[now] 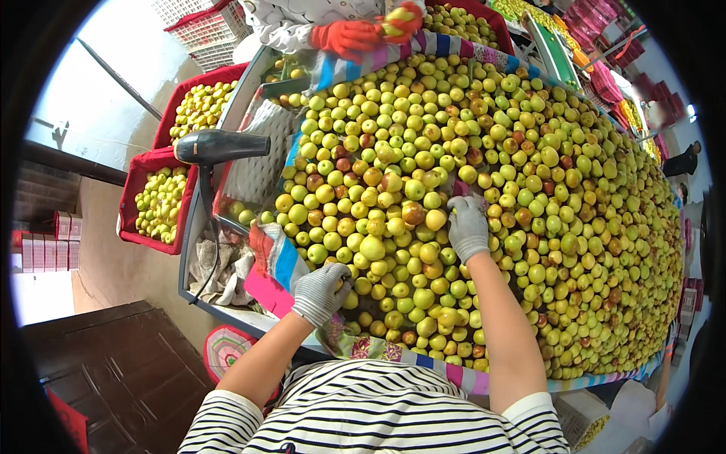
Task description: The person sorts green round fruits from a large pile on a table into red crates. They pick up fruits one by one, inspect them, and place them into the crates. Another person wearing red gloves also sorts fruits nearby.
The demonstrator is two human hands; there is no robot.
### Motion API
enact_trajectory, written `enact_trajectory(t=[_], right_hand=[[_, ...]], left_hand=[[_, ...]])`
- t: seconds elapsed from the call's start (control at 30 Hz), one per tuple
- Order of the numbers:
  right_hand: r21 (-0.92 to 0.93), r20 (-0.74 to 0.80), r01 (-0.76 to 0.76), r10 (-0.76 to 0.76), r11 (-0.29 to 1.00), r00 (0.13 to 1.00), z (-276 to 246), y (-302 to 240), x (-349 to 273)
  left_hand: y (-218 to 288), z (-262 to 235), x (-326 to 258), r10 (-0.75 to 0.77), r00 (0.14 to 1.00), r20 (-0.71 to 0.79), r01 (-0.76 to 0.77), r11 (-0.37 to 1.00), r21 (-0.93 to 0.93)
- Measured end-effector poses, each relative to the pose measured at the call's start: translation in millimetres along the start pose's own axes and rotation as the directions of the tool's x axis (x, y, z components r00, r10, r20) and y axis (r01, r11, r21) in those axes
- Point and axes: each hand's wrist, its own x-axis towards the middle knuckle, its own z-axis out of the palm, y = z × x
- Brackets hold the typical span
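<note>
A broad heap of jujubes (563,227), small round fruits in green and yellow with brown-red patches, covers the table before me. My left hand (321,293), in a grey knit glove, is at the heap's near left edge. Its fingers are curled round a jujube, of which only a little shows. Farther in, my right hand (469,227), gloved alike, reaches down among the jujubes at mid-heap. Its fingers bend onto the fruits, and their tips are partly hidden, so its grip cannot be made out.
Left of the heap, a black hair dryer (223,147) points over a white dimpled tray (261,163). Red-lined crates (179,238) of jujubes stand beyond it. A striped cloth edge (412,362) borders the table. Across it, a co-worker's red-gloved hands (346,39) handle fruit.
</note>
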Motion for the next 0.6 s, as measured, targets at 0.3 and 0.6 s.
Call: enact_trajectory(t=[0.3, 0.6], right_hand=[[0.480, 0.037, 0.344, -0.410, 0.807, 0.911, 2.4, -108.8, -126.1], [0.199, 0.108, 0.334, -0.360, 0.921, 0.927, 0.8, -121.8, -93.9]], left_hand=[[19.9, 24.3, 4.5, -0.132, 0.811, 0.570, 0.584, 0.225, -0.780], [6.3, 8.3, -23.1, 0.047, 0.658, 0.751, 0.738, -0.236, -0.632]])
